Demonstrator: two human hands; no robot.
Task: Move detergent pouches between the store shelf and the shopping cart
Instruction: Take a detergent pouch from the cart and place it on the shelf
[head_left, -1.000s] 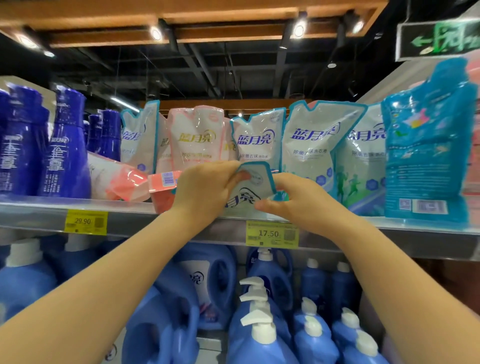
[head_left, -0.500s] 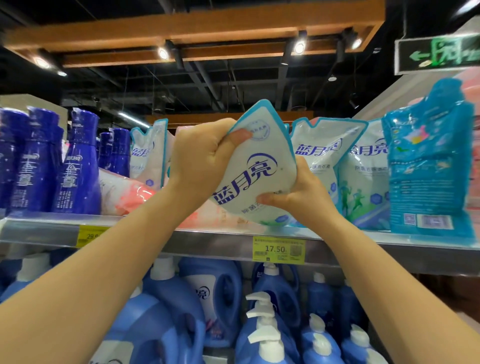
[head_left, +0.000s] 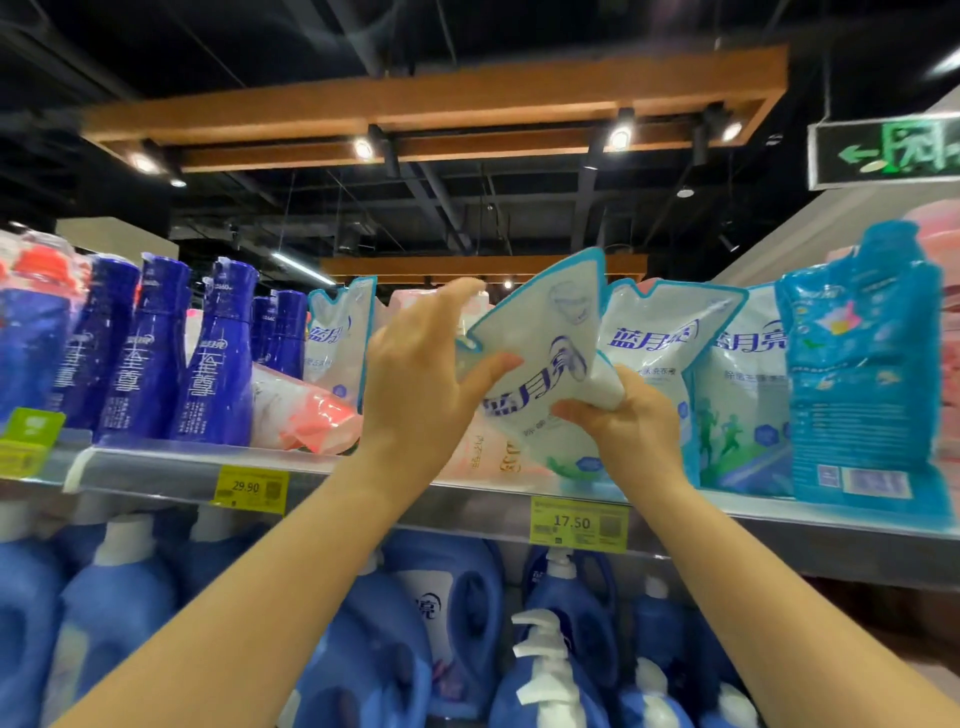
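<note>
A white detergent pouch with a teal rim and blue lettering stands tilted at the front of the upper shelf. My left hand grips its left edge, thumb on the front. My right hand pinches its lower right side. Behind it stand more white pouches, one at the left, and pink pouches partly hidden by my hands. A pink pouch lies flat on the shelf. No shopping cart is in view.
Dark blue bottles fill the shelf's left part. A bright blue pouch stands at the right. Yellow price tags hang on the shelf edge. Blue detergent jugs and pump bottles crowd the lower shelf.
The pouch lay low and folded at the shelf front; both hands raised it upright. Since half a second ago it has tipped right and my left fingers have loosened along its edge.
</note>
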